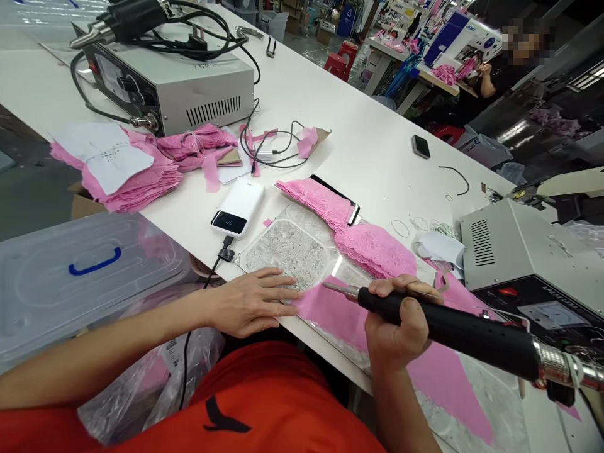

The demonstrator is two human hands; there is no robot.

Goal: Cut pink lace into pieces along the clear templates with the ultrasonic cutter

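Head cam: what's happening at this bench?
A person at a white table grips a black heat tool in the right hand, its metal tip over a pink fabric strip. The left hand lies flat, pinning the strip's end on a speckled mat. Pink lace is piled just beyond; a power bank and control box sit alongside.

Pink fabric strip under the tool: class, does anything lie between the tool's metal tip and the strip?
Nothing visible does. The right hand holds the black tool with its tip just above the pink fabric strip, the space beneath bare. The left hand presses flat on the strip's left end, beside the tip.
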